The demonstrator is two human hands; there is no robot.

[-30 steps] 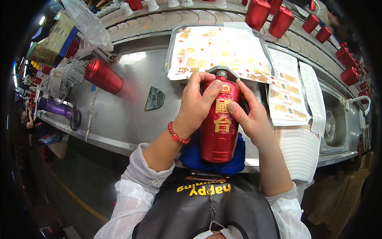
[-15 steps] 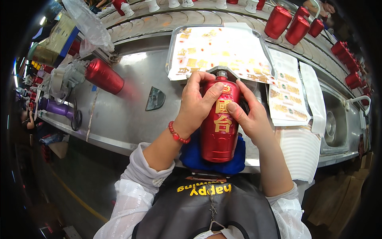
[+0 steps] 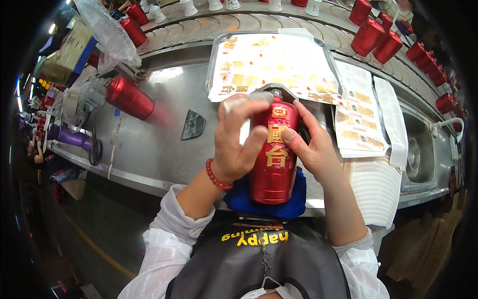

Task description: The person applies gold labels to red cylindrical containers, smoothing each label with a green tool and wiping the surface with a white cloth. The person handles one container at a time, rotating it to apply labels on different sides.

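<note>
A glossy red bottle [image 3: 273, 182] with gold raised lettering and a bare threaded neck leans in front of me, its base on a folded blue cloth [image 3: 298, 197]. My right hand [image 3: 312, 144] grips its right side, thumb pressed on the front over the lettering, fingers behind. Beside the upper left of the bottle, my left hand [image 3: 234, 139] is open, thumb and index finger apart. Its fingertips are smeared by motion near the bottle's shoulder. A dark flat scraper-like piece [image 3: 193, 124] lies on the steel table to the left.
A metal tray [image 3: 211, 74] beyond the bottle bears sheets of gold stickers [image 3: 279, 55]. More sticker sheets [image 3: 358, 119] lie at right, by a sink [image 3: 416, 154]. Another red bottle [image 3: 129, 97] lies at left. A conveyor [image 3: 224, 24] carries red bottles and white figures behind.
My left hand has come off the bottle's front and shifted left, its fingers spreading. The right hand keeps its grip. Red bottles on the conveyor have moved to the right.
</note>
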